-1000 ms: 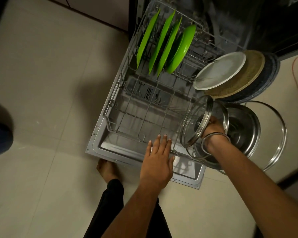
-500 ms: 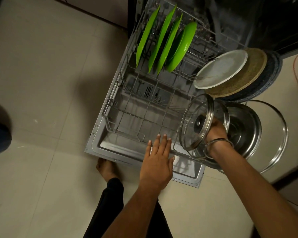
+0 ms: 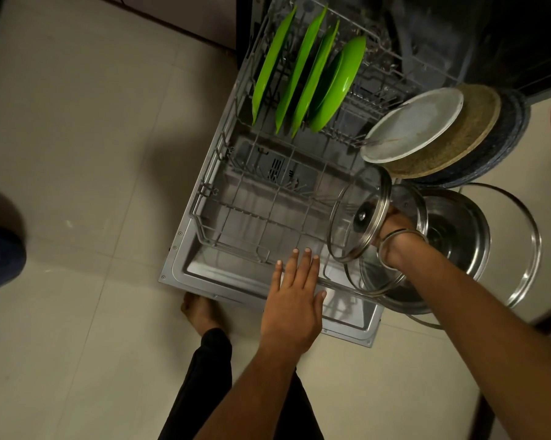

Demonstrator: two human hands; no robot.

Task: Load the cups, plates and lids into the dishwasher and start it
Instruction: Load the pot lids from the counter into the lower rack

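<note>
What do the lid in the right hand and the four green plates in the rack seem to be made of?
The lid looks like clear glass with a shiny metal rim: the rack shows through it, and the rim reflects light. The green plates look like glossy plastic, judging by the uniform bright colour and soft sheen, though glazed ceramic cannot be excluded.

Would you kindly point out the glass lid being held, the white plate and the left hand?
glass lid [image 3: 347,217], head view, on its clear pane.
white plate [image 3: 414,125], head view, on its face.
left hand [image 3: 295,308], head view, on its back.
</note>
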